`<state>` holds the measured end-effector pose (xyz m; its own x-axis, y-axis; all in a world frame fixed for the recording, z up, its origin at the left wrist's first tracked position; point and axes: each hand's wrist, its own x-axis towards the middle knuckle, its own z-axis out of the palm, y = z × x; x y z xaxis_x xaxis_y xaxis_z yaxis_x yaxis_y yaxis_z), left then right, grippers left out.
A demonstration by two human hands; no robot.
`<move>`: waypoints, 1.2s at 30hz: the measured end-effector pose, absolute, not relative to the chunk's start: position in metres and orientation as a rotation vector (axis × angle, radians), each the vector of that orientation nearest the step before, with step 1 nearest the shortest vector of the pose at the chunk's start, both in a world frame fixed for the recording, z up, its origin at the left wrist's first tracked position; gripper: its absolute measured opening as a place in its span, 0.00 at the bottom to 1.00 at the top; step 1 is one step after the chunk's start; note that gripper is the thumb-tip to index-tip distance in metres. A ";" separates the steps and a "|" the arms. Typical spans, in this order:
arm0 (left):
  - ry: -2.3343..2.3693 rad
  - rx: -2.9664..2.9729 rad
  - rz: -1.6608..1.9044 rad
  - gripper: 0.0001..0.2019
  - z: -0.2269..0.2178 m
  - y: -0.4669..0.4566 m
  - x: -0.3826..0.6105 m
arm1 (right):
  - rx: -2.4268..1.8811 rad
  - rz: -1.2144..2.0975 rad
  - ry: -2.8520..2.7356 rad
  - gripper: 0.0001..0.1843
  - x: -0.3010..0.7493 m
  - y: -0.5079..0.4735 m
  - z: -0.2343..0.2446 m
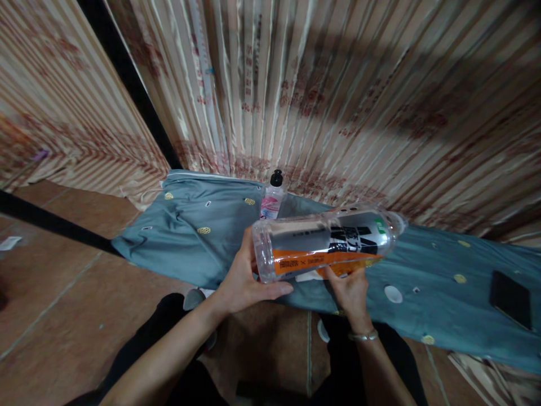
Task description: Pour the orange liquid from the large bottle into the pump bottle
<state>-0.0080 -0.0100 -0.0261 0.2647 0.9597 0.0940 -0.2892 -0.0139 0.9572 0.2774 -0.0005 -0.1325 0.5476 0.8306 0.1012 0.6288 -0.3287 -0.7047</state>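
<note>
A large clear plastic bottle [313, 242] with a silver, black and orange label lies tilted sideways across both hands, above the blue-green cloth. Its base points left and its capless-looking neck points right. My left hand [243, 282] is wrapped around the base end, thumb along the lower side. My right hand [350, 287] is closed at the underside near the orange part of the label; its fingertips are partly hidden behind the bottle. Something white [310, 276] shows beside my right thumb; I cannot make out what it is.
Behind the bottle stands a squeeze bottle [271, 197] with a black cap. A white round disc [393, 294] and a dark phone-like slab [510, 299] lie to the right on the patterned cloth [203, 208]. Striped curtains [270, 84] hang behind; a black pole [135, 84] rises at left.
</note>
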 end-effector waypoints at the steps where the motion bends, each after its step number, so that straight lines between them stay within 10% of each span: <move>1: 0.769 1.150 1.162 0.52 -0.026 -0.010 -0.008 | -2.069 0.364 -1.170 0.51 0.277 -0.001 -0.132; 36: 0.766 1.144 1.178 0.50 -0.023 -0.011 -0.008 | -2.050 0.318 -1.198 0.53 0.280 0.000 -0.138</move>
<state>-0.0080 -0.0106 -0.0232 0.2546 0.9621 0.0980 -0.3011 -0.0174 0.9534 0.2804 -0.0001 -0.1376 0.5355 0.8325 0.1423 0.6524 -0.3008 -0.6956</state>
